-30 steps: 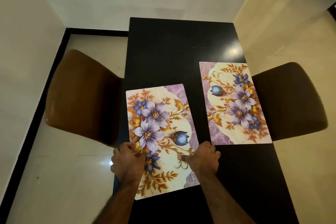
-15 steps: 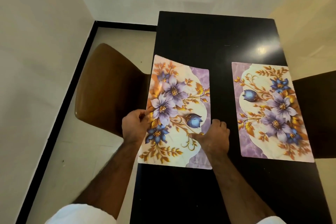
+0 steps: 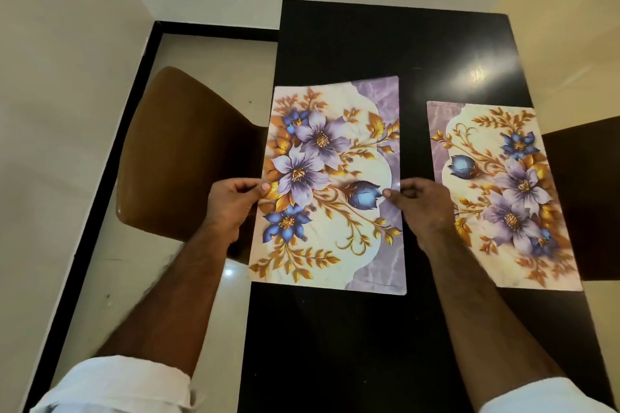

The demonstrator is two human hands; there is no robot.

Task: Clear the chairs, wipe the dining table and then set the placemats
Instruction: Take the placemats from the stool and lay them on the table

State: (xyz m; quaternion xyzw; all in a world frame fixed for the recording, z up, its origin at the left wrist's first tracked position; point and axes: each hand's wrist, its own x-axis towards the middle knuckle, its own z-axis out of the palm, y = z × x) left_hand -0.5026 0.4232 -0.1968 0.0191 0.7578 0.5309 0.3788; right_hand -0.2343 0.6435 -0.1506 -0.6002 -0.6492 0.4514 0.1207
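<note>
Tabletop (image 3: 352,43) of glossy black, rectangular, long axis running straight away from the wearer, with a lamp glare near the far right corner. Brown chair (image 3: 188,157) with a smooth, curved shell, drawn up at the left side; second chair (image 3: 583,198), darker in shadow, at the right side. Left placemat (image 3: 335,151): thin, stiff, glossy rectangle printed with lilac and blue flowers and gold leaves on cream, a purple marbled band with a scalloped inner line down its right long edge. Long axis parallel to the table's length, flowers toward the brown chair, marbled band toward the table's middle, left long edge about level with the table's left edge, far short edge slightly bowed; hard to tell whether lying fully flat. Right placemat (image 3: 503,198): same print mirrored, marbled band on its left, lying flat along the right side, well apart from the other. Left hand (image 3: 231,204) pinching the left placemat's left long edge at mid-length, thumb on top, fingers curled beneath. Right hand (image 3: 422,208) pinching the opposite long edge likewise, thumb tip on the marbled band. White sleeves (image 3: 117,386) at both upper arms.
</note>
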